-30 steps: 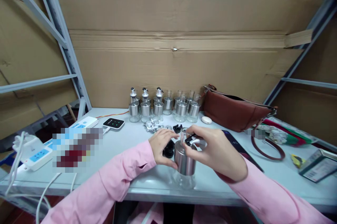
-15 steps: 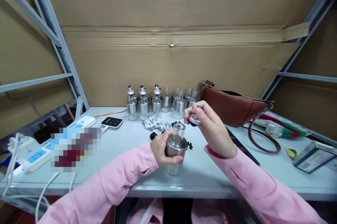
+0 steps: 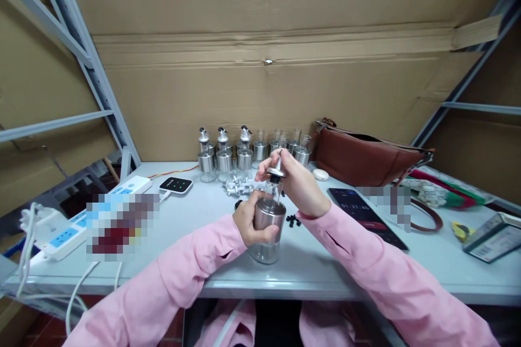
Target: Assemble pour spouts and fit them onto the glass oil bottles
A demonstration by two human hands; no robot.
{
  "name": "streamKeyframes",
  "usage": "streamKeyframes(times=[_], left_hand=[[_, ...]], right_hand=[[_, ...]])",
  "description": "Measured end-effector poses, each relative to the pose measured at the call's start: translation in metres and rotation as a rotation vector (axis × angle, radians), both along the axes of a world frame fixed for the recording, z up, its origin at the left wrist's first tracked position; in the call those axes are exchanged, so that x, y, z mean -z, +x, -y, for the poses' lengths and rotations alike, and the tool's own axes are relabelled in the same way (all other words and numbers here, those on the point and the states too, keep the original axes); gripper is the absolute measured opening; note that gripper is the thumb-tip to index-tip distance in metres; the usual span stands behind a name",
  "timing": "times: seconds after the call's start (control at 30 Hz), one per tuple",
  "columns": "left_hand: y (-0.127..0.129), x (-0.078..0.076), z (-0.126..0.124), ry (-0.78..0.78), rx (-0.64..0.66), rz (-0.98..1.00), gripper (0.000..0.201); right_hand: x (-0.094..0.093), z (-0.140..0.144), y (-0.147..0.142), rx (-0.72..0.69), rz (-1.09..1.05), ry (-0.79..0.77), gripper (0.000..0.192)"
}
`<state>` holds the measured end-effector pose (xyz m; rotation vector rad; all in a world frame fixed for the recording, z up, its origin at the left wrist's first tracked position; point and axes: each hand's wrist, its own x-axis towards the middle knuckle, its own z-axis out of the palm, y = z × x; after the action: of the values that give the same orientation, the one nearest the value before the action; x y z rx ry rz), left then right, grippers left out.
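Observation:
Near the table's front edge stands a glass bottle (image 3: 266, 252) with a steel sleeve, tilted slightly. My left hand (image 3: 250, 221) is wrapped round its sleeve. Above the bottle's neck, my right hand (image 3: 299, 181) grips a metal pour spout (image 3: 277, 172) with a black stopper underneath. The stopper is at the neck's mouth; how deep it sits I cannot tell. Behind my hands lie several loose spout parts (image 3: 238, 187) in silver and clear plastic, and small black caps (image 3: 293, 221) lie to the right of the bottle.
Along the cardboard wall stand several bottles (image 3: 224, 162), some with spouts fitted. To the right are a brown handbag (image 3: 358, 157), a phone (image 3: 362, 216) and a small box (image 3: 494, 238). Leftward lie a power strip (image 3: 61, 238) with cables and a small white-and-black device (image 3: 175, 185).
My right hand has moved left and down, bringing the pour spout from beside the bottle onto its mouth. My left hand keeps its hold on the bottle. The phone is now more exposed.

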<state>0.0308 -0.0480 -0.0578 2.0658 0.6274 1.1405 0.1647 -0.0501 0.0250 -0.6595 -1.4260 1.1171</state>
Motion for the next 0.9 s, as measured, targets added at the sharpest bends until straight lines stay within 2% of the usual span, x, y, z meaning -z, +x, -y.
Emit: streamKeyframes(times=[0.17, 0.33, 0.53, 0.7, 0.9], left_hand=[[0.001, -0.001, 0.003, 0.025, 0.031, 0.019, 0.046], [0.001, -0.002, 0.004, 0.047, 0.039, 0.031, 0.044], [0.001, -0.002, 0.004, 0.039, -0.003, 0.017, 0.045], [0.001, -0.002, 0.003, 0.077, -0.01, -0.006, 0.044], [0.002, -0.004, 0.003, 0.053, -0.017, -0.027, 0.046]], right_hand=[[0.004, 0.001, 0.0, 0.026, 0.041, 0.066, 0.041], [0.002, 0.004, -0.003, 0.198, 0.166, 0.267, 0.041], [0.004, 0.002, -0.005, 0.243, 0.168, 0.25, 0.04], [0.01, 0.0, -0.001, 0.304, 0.24, 0.352, 0.039], [0.015, -0.001, 0.003, 0.32, 0.285, 0.436, 0.037]])
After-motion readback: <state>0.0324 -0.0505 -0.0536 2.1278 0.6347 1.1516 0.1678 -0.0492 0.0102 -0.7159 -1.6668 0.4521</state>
